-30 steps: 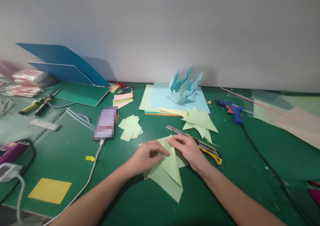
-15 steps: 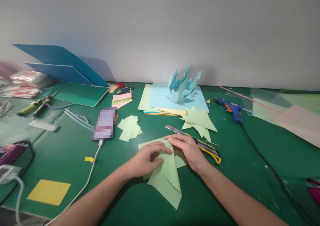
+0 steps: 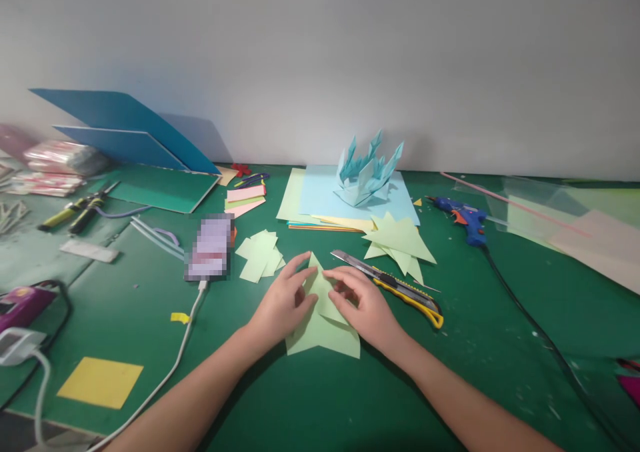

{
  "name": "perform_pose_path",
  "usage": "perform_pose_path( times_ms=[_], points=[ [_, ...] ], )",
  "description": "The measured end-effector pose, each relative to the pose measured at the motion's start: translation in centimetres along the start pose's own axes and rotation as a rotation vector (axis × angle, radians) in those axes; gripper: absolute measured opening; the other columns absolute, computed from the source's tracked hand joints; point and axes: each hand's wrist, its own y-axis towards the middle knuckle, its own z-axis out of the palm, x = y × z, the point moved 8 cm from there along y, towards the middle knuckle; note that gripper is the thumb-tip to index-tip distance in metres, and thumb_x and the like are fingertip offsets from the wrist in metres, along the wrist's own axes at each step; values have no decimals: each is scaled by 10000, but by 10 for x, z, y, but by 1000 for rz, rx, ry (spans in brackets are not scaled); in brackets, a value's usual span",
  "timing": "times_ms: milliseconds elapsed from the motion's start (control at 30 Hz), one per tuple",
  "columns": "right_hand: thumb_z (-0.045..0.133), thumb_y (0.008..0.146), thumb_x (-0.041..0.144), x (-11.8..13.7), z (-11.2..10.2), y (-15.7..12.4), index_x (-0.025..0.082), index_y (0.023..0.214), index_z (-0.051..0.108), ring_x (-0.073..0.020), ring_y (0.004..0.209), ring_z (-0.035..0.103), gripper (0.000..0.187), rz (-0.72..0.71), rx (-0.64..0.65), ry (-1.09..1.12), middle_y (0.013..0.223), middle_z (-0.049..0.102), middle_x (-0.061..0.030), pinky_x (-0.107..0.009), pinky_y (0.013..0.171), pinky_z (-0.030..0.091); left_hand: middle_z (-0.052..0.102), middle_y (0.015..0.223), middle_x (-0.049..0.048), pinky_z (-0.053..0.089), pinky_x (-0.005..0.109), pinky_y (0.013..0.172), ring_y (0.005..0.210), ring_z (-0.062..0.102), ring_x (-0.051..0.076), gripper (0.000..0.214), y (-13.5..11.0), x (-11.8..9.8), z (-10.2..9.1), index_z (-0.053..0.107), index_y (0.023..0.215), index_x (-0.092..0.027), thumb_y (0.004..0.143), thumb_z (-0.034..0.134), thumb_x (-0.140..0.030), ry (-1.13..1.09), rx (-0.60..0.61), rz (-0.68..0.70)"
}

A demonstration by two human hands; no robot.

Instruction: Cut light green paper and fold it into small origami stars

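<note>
A light green sheet of paper (image 3: pixel 323 335) with a pointed top and a folded flap lies on the green table in front of me. My left hand (image 3: pixel 286 300) holds its left side, fingers along the upper edge and thumb on the surface. On the right, my right hand (image 3: pixel 364 303) has its fingers and thumb bent at the flap. Parts of the paper are hidden under both hands. Just beyond my right hand rests a utility knife (image 3: pixel 400 291) with a yellow and black handle, its blade out. Behind it are light green star-shaped papers (image 3: pixel 397 237).
A blue folded-paper piece (image 3: pixel 364 179) stands on stacked coloured sheets (image 3: pixel 289 202) by the wall. Small green papers (image 3: pixel 259 255) and a blurred-out phone (image 3: pixel 209 247) with a white cable lie left. A blue glue gun (image 3: pixel 470 224) trails its cord down the right side.
The green paper has turned and spread out, its point now facing away from me. My left hand has shifted slightly left and up, and my right hand has moved down onto the flap.
</note>
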Motion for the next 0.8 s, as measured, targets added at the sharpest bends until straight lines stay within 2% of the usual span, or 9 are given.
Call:
perform_pose_path(
  times_ms=[100,167,233,333,467,800],
  points=[
    [452,874,234,15,3,-4,209,1151,620,-254,1057,558,325,-175,19,-230,1202,590,-116,-409,886,480,331,1472,143,519,307,586,502,500,57,374,-2,-4,1,577,1153,-214,792,527,-131,35,-4,79],
    [431,898,221,22,7,-6,198,1181,604,-274,1121,515,332,-261,46,-353,1234,587,-116,-461,949,434,397,1438,139,529,305,586,501,520,64,387,-2,-5,3,567,1174,-215,804,504,-122,58,19,113],
    [414,910,203,25,12,-6,191,1192,593,-274,1107,515,335,-309,91,-433,1234,592,-111,-477,943,436,490,1372,132,548,311,620,568,587,98,385,-2,-5,5,568,1179,-209,811,493,-123,86,39,122],
    [402,908,167,26,17,-6,170,1157,601,-269,1076,520,319,-338,128,-514,1231,596,-112,-469,914,456,573,1295,126,566,351,749,809,671,180,364,-1,-2,6,590,1155,-188,805,504,-133,154,35,103],
    [393,906,144,28,20,-6,149,1122,603,-264,1046,520,302,-364,140,-595,1239,592,-121,-453,896,464,598,1269,131,532,393,894,1084,618,243,362,0,-2,7,603,1144,-156,794,510,-137,237,48,99],
    [463,891,166,32,19,-6,141,1086,621,-270,999,528,253,-387,177,-681,1211,622,-111,-450,882,457,557,1315,121,489,377,970,1173,565,225,412,-1,-6,12,562,1218,-146,815,477,-142,353,119,133]
  ],
)
